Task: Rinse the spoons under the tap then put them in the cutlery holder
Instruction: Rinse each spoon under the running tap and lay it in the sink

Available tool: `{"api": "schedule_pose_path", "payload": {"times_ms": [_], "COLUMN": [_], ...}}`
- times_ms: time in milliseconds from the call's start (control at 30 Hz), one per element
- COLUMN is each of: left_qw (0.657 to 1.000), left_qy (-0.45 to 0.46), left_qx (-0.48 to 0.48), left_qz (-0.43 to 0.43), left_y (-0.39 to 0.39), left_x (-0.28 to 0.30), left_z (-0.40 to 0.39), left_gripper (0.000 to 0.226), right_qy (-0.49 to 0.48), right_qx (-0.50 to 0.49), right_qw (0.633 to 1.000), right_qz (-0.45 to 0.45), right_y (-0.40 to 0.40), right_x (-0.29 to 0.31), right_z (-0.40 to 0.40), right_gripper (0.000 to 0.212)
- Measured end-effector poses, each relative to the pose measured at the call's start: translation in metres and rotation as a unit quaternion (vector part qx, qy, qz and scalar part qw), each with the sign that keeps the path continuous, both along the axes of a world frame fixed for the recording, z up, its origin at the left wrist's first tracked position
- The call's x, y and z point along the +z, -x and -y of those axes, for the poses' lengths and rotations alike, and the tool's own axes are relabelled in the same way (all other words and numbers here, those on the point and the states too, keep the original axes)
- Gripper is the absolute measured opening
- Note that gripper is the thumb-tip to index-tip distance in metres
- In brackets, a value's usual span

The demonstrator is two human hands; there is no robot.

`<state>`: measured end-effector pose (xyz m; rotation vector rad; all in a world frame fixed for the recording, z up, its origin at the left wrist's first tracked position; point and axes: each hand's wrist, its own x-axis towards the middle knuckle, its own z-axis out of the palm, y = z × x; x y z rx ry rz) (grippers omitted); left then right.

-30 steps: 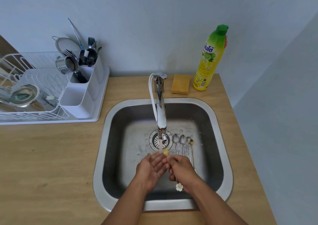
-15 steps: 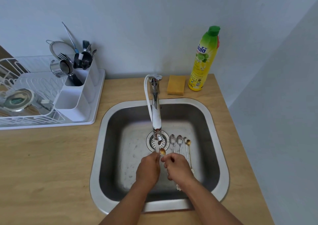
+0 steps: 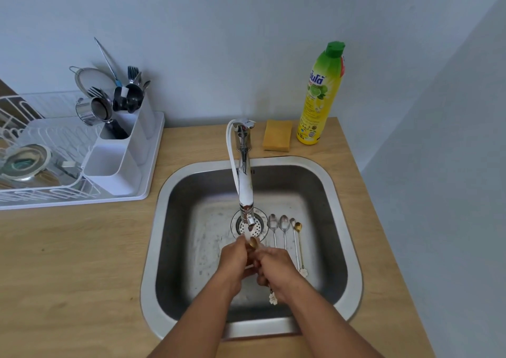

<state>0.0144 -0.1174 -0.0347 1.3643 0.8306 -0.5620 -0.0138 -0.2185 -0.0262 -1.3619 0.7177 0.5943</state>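
A gold spoon [image 3: 253, 242] with a white flower at its handle end is under the tap [image 3: 245, 193], where water runs. My right hand [image 3: 273, 268] is closed around its handle. My left hand [image 3: 232, 260] touches the bowl of the spoon with its fingertips. Several more spoons [image 3: 284, 230] lie side by side on the sink floor, just right of the drain [image 3: 241, 224]. The white cutlery holder [image 3: 117, 163] stands in the dish rack at the left, with utensils in its back compartments.
The steel sink [image 3: 323, 182] is set into a wooden counter. A yellow sponge [image 3: 277, 138] and a dish soap bottle [image 3: 320, 94] stand behind it. The white dish rack [image 3: 54, 149] holds a pot lid, a metal cup and a strainer.
My left hand has turned from palm-up to fingers closing on the spoon's bowl. The view has tilted slightly, shifting the scene.
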Motion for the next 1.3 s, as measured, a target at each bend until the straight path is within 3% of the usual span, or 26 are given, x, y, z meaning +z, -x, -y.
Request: {"api": "schedule_pose_path", "payload": {"times_ms": [167,333,433,500,633,833,1000,1300], "left_qw": [0.999,0.992,0.991,0.991,0.986,0.989,0.985,0.964], "left_qy": [0.034,0.108,0.115,0.101,0.101,0.096,0.114,0.139], "left_qx": [0.004,0.065,0.074,0.085,0.132,0.116,0.129,0.226], "left_qz": [0.017,-0.014,-0.002,0.007,0.021,0.013,-0.014,-0.013], "left_y": [0.004,0.011,0.009,0.005,-0.002,-0.004,0.001,0.006], "left_x": [-0.007,-0.02,-0.019,-0.016,-0.009,-0.006,-0.005,0.004], "left_z": [0.0,-0.009,-0.012,-0.011,-0.003,-0.003,-0.004,0.006], "left_gripper": [0.025,0.024,0.009,0.015,0.02,0.019,0.026,0.017], "right_qy": [0.078,-0.014,-0.046,-0.046,0.022,0.144,0.155,0.137], "right_qx": [-0.018,-0.043,-0.044,-0.028,0.015,0.074,0.07,0.079], "right_qw": [0.996,0.999,0.998,0.998,0.997,0.979,0.978,0.982], "right_qz": [0.029,0.013,0.006,0.021,0.072,0.122,0.122,0.105], "right_y": [0.008,0.013,0.009,0.008,0.008,0.013,0.015,0.015], "right_x": [-0.002,0.002,0.002,0.001,-0.002,-0.006,-0.007,0.0], "right_z": [-0.014,-0.018,-0.013,-0.011,-0.014,-0.009,-0.011,-0.008], "right_gripper": [0.031,0.028,0.026,0.028,0.041,0.024,0.026,0.029]}}
